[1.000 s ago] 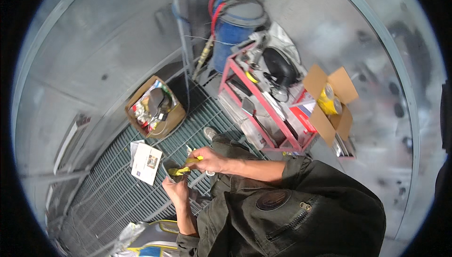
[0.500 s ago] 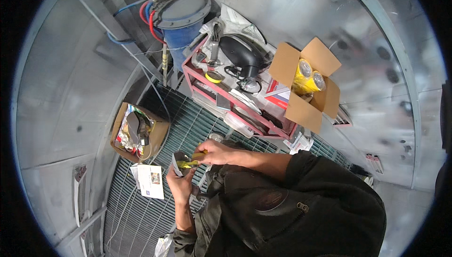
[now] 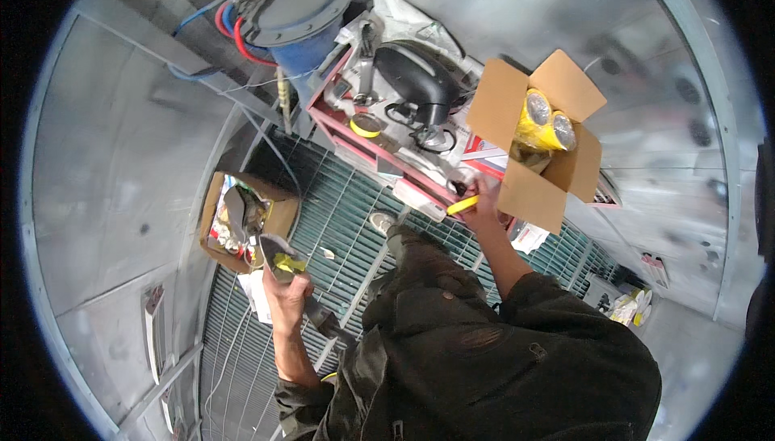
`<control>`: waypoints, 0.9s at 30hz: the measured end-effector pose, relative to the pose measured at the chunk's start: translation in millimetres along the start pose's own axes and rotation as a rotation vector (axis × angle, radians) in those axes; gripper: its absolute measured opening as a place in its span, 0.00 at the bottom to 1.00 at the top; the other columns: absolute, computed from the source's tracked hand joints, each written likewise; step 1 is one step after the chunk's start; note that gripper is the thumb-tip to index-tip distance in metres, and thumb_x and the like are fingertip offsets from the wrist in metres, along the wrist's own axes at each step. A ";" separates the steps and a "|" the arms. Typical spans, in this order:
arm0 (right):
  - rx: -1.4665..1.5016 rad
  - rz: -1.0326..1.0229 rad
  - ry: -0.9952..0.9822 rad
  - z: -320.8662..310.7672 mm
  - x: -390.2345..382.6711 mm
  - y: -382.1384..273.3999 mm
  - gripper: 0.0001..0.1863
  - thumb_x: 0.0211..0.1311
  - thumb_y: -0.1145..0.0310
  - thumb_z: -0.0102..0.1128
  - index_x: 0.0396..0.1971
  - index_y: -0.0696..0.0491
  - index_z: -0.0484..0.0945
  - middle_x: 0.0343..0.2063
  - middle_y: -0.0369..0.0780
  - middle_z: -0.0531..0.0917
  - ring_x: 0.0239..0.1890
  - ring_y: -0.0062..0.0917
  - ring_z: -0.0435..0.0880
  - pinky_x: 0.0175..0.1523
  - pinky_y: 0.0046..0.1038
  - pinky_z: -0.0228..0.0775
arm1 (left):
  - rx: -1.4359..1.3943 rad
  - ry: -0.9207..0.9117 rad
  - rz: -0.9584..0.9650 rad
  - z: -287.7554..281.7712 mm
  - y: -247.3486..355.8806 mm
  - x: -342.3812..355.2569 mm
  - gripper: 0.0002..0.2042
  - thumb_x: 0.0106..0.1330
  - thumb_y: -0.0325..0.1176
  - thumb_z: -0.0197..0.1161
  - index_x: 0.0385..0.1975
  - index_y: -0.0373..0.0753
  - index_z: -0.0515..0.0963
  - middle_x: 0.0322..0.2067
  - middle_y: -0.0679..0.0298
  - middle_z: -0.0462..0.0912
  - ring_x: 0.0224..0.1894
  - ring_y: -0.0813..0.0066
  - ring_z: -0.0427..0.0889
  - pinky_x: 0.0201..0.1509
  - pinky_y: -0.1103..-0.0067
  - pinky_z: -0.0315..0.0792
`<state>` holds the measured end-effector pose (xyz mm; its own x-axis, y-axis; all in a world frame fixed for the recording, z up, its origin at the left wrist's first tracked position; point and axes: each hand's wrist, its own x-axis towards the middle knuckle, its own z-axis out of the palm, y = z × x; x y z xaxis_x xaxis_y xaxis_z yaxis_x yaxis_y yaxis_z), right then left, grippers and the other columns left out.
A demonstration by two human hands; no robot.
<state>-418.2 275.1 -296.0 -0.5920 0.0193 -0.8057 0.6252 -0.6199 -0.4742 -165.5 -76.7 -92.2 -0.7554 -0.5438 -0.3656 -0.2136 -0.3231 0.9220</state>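
While pinching the grey piece (image 3: 273, 246) in the left fingers (image 3: 302, 283), with yellow tape (image 3: 288, 263) just beyond them, and the yellow roll (image 3: 462, 205) in the right fingers (image 3: 483, 196) near the cart (image 3: 424, 184), hold the piece steady by its bare edge, clear of the tape.

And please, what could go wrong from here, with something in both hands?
The yellow item in the right hand could slip at the edge of the red cart and drop onto the grated floor.
The right hand is close to a flap of the cardboard box, so it may bump it.
The yellow scraps on the grey curved piece in the left hand might fall off if it tilts.
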 end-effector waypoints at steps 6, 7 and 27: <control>0.008 -0.204 0.063 -43.2 34.8 -13.6 0.15 0.69 0.58 0.55 0.21 0.42 0.69 0.16 0.29 0.71 0.19 0.21 0.72 0.28 0.28 0.70 | -0.115 -0.105 -0.030 -13.0 9.2 -33.1 0.40 0.57 0.34 0.74 0.67 0.38 0.57 0.31 0.66 0.73 0.23 0.81 0.72 0.23 0.83 0.68; -0.001 -0.086 0.073 -49.8 32.0 -20.4 0.17 0.70 0.59 0.54 0.19 0.42 0.67 0.15 0.29 0.70 0.17 0.21 0.70 0.27 0.27 0.68 | -0.141 -0.069 -0.072 -14.8 8.6 -41.7 0.42 0.56 0.36 0.77 0.67 0.39 0.58 0.33 0.67 0.73 0.24 0.82 0.72 0.23 0.83 0.68; -0.751 0.539 -1.219 156.2 -366.8 77.3 0.10 0.72 0.65 0.58 0.42 0.57 0.81 0.37 0.36 0.79 0.38 0.23 0.77 0.48 0.30 0.70 | -0.259 0.335 0.053 -16.2 -35.6 -172.6 0.18 0.63 0.26 0.65 0.52 0.36 0.70 0.28 0.71 0.75 0.23 0.86 0.70 0.27 0.85 0.67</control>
<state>-232.2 97.6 18.3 -0.0272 -0.9399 -0.3403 0.7790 0.1934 -0.5964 -17.5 16.1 -64.0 -0.5088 -0.7729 -0.3790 0.0150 -0.4481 0.8938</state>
